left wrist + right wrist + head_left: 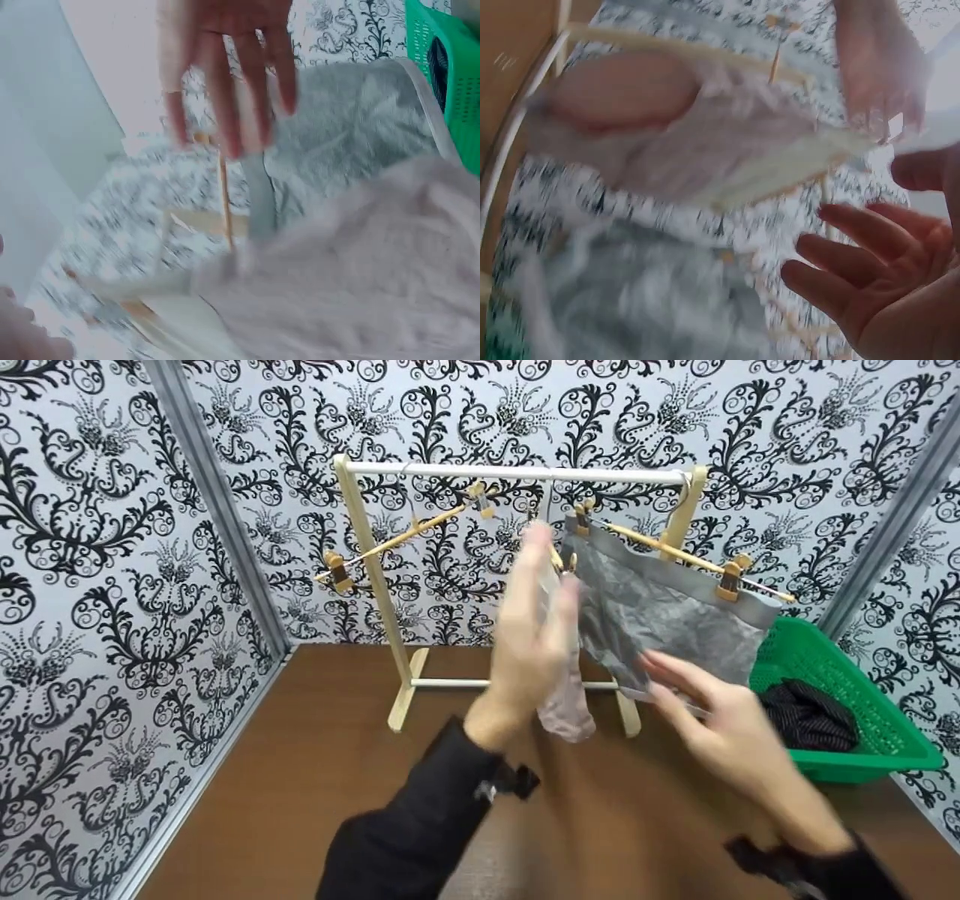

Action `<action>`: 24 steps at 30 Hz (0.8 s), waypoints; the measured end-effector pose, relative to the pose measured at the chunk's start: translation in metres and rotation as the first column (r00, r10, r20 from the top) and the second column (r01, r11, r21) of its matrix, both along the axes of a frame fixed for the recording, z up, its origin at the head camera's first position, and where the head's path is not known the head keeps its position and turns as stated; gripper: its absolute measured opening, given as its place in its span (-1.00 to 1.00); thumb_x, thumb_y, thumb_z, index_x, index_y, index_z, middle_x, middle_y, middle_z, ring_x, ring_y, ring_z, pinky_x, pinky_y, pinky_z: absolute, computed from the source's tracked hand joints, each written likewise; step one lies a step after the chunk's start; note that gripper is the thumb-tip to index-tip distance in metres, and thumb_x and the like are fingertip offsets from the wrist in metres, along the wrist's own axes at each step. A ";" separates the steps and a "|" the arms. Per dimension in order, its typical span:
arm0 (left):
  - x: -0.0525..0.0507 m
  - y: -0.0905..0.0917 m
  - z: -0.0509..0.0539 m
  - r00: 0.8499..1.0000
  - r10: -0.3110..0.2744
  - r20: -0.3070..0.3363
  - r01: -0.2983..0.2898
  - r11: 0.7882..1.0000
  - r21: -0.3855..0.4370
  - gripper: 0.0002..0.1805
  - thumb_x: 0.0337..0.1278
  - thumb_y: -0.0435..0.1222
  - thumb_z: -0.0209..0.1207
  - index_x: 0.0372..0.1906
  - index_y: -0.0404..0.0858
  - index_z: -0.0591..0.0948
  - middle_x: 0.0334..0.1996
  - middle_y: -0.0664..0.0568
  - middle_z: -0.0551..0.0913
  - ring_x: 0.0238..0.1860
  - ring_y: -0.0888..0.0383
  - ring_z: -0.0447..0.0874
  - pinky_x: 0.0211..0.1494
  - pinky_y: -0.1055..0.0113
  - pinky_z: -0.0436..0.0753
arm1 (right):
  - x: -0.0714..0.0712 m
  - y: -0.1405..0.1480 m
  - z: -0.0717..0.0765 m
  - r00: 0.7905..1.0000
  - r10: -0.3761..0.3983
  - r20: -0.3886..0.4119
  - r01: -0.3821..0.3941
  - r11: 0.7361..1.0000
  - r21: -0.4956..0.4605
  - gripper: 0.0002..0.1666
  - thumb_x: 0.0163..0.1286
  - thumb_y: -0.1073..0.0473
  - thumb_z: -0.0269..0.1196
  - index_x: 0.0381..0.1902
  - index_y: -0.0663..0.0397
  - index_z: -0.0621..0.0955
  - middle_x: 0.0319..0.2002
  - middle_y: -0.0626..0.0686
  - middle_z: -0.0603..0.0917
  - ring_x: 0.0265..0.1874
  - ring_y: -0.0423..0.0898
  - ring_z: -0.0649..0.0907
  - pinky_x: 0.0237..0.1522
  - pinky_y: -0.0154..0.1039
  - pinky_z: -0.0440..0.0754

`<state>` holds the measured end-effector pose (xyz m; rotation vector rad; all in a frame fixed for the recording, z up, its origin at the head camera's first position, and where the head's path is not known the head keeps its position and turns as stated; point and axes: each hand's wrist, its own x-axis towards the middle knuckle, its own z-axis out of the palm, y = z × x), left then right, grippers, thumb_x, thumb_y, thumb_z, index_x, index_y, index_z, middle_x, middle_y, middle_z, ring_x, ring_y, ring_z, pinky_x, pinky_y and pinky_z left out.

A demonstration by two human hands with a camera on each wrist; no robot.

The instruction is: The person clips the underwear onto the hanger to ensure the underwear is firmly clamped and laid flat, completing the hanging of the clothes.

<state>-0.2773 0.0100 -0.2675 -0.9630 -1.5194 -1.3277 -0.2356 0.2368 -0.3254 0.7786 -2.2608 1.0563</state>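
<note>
Pale pink garment (568, 716) is seen hanging edge-on, partly hidden behind the L hand (525, 641), whose fingers are held straight w/ thumb apart; whether it's touched can't be told. Fingers of the R hand (720, 727) are parted, nothing gripped, near the lower edge of the grey garment (675, 611). That one's been fixed by clips (727, 582) at both waist ends to the R-side hanger (664, 547), so judged done; pink one prob. nearly so. No garment's seen on the L-side hanger (409, 535). Farther out, dark striped cloth (806, 712) is left in the green basket (862, 765), presumably yet to be hung.
</note>
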 end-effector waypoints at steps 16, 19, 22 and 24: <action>0.020 0.120 -0.102 0.958 0.027 -0.284 -0.218 0.710 -0.669 -0.53 0.38 -0.23 0.05 0.33 -0.24 0.54 0.28 -0.01 0.53 0.36 0.15 0.42 0.45 0.50 0.16 | -0.050 0.187 -0.068 0.891 -0.402 0.210 0.292 0.863 0.413 -0.44 0.50 -0.05 0.25 0.14 0.36 0.62 0.01 0.40 0.68 -0.13 0.33 0.69 -0.18 0.17 0.64; 0.007 0.147 -0.125 0.987 0.044 -0.152 -0.141 0.679 -0.720 -0.55 0.39 -0.22 0.11 0.31 -0.21 0.55 0.24 0.05 0.55 0.29 0.23 0.46 0.35 0.62 0.22 | -0.064 0.206 -0.082 0.859 -0.439 0.265 0.291 0.843 0.453 -0.39 0.49 -0.04 0.27 0.16 0.46 0.57 0.04 0.48 0.63 -0.09 0.42 0.65 -0.13 0.30 0.58; -0.006 0.173 -0.142 0.995 0.079 -0.056 -0.094 0.637 -0.765 -0.57 0.39 -0.21 0.15 0.30 -0.19 0.56 0.20 0.09 0.58 0.23 0.28 0.51 0.31 0.66 0.25 | -0.076 0.222 -0.094 0.827 -0.482 0.289 0.309 0.819 0.483 -0.34 0.42 0.01 0.34 0.15 0.55 0.54 0.05 0.55 0.59 -0.04 0.52 0.58 -0.10 0.35 0.54; -0.014 0.188 -0.150 0.995 0.101 -0.014 -0.072 0.606 -0.792 -0.57 0.40 -0.20 0.16 0.29 -0.19 0.56 0.19 0.10 0.60 0.20 0.29 0.53 0.30 0.66 0.27 | -0.081 0.232 -0.099 0.803 -0.507 0.315 0.311 0.806 0.504 -0.28 0.38 0.01 0.37 0.15 0.61 0.51 0.06 0.60 0.55 0.01 0.59 0.52 -0.04 0.40 0.49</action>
